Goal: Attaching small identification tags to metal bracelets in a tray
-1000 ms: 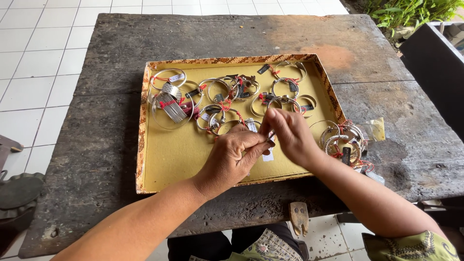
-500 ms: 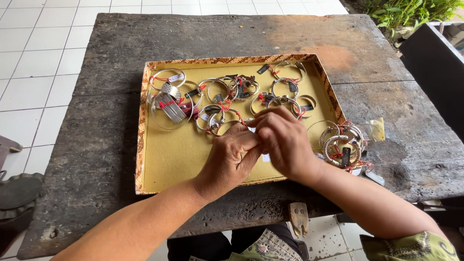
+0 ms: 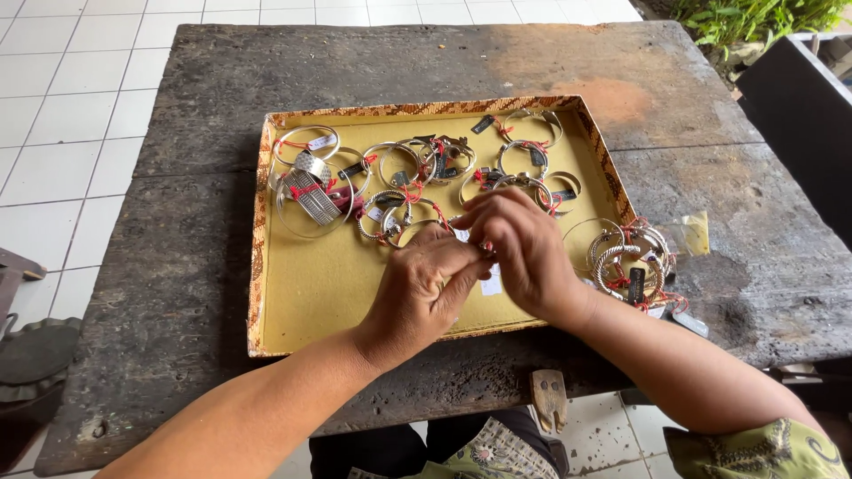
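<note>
A shallow yellow-lined tray (image 3: 328,293) with a patterned rim lies on a dark worn wooden table (image 3: 177,106). Several silver bangles with red threads and small tags (image 3: 390,177) are spread across its far half. My left hand (image 3: 424,293) and my right hand (image 3: 524,253) meet over the middle of the tray, fingertips pinched together on a small white tag with red thread (image 3: 489,282). What else they hold is hidden by the fingers. A pile of several silver bangles (image 3: 626,257) sits at the tray's right edge, just right of my right wrist.
A small yellowish packet (image 3: 697,232) lies on the table to the right of the tray. A wooden bench pin (image 3: 548,399) juts from the table's near edge. White floor tiles (image 3: 62,115) lie to the left, a dark object (image 3: 799,115) to the right.
My right hand has closed in over my left hand's fingertips, and both hands have drawn slightly toward me over the tray. The bangles in the tray have not moved.
</note>
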